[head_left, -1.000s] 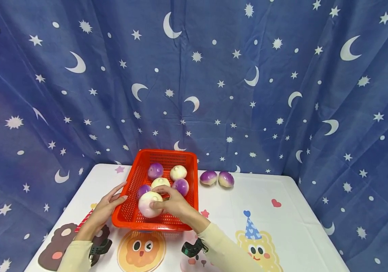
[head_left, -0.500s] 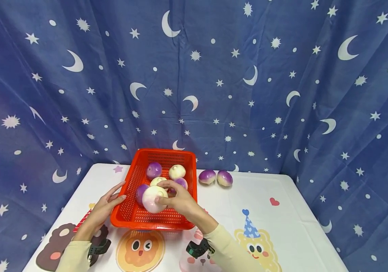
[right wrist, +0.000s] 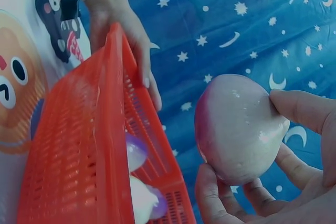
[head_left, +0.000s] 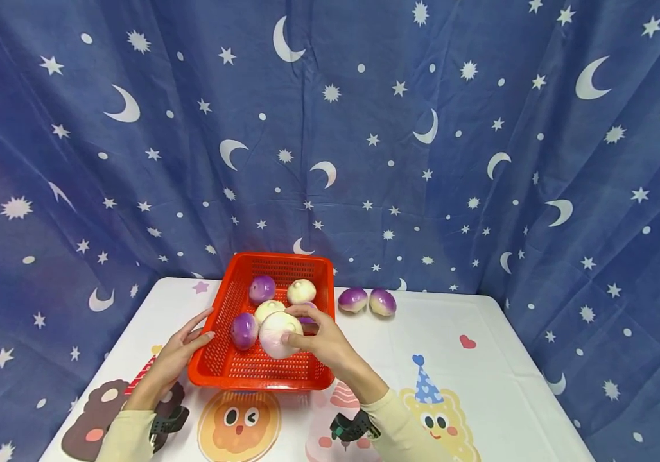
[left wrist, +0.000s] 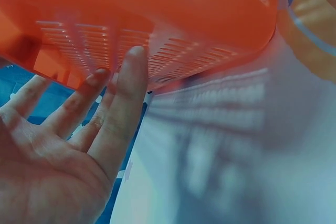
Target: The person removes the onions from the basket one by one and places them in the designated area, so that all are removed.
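Observation:
My right hand point(head_left: 327, 343) grips a turnip point(head_left: 277, 336) between thumb and fingers, above the red basket point(head_left: 266, 385). The right wrist view shows this turnip point(right wrist: 239, 129) pale on one side and purple on the other. Below it in the basket lie several more, among them a purple turnip point(head_left: 244, 331) at the left and a white-side-up turnip point(head_left: 301, 291) at the back. One purple turnip point(head_left: 308, 309) is partly hidden behind my right fingers. My left hand point(head_left: 175, 359) touches the basket's left side, its fingers point(left wrist: 131, 87) fairly straight along the slotted outer wall.
Two purple-and-white turnips, a left one point(head_left: 353, 299) and a right one point(head_left: 382, 302), lie on the table to the right of the basket. A white cloth with cartoon prints point(head_left: 509, 385) covers the table. Behind it hangs a blue curtain point(head_left: 364, 160) with moons and stars.
My right hand has carried the turnip to the right over the basket, uncovering more of the purple turnip at the left. My left hand stays at the basket's side.

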The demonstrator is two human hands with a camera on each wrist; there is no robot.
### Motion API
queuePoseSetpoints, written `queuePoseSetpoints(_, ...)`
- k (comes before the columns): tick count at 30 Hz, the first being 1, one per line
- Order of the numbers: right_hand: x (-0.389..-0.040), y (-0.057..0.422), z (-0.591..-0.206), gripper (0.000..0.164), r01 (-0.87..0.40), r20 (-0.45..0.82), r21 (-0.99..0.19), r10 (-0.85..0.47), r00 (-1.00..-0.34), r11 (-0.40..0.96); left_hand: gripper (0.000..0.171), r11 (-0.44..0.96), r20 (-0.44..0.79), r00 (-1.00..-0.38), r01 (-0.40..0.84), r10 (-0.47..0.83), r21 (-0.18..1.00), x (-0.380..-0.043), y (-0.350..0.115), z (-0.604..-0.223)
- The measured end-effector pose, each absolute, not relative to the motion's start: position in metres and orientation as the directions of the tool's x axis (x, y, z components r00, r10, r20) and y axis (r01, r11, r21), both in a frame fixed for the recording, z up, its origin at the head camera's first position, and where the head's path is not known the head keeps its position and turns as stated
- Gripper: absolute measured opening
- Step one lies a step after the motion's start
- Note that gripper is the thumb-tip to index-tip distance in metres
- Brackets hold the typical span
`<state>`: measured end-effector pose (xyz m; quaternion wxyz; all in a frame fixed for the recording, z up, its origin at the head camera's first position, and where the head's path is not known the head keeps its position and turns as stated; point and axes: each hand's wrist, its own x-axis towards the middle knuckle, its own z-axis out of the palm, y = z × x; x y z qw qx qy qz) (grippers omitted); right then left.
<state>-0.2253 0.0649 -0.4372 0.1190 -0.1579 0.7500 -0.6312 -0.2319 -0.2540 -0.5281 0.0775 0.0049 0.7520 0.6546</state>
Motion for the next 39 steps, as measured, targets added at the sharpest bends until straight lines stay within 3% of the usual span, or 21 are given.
queuePoseSetpoints(39,-0.241,0.164,-0.461,0.043,-0.052,0.026,-0.974,-0.117,-0.993,0.219,0.068,0.152,-0.108,-0.99,-0.093,0.093,0.984,-0.232,-0.254,-0.531)
